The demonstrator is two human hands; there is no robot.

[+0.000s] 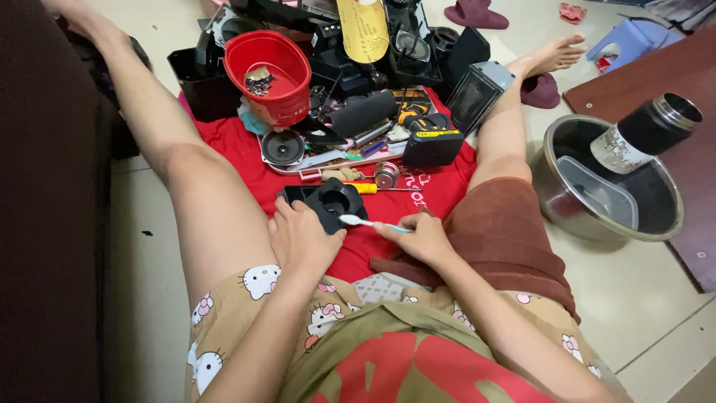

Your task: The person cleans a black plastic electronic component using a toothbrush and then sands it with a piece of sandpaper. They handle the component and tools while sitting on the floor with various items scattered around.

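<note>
- Beyond both hands the red cloth [440, 190] is crowded: a screwdriver [373, 188], a small speaker [283, 147], a black battery pack [432, 143] and a red tub [270, 75]. Bare cloth shows only just past the right hand's knuckles.
- The black plastic housing [328, 201] sits at the left hand's [298, 237] fingertips, which curl closed over its near edge.
- The right hand [419, 236] pinches a toothbrush [364, 222], its white head reaching left to the housing's edge.
- Both forearms angle inward between the spread legs.

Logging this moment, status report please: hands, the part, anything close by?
Left hand holds black part. Right hand holds toothbrush, head at part. Screwdriver just beyond.
</note>
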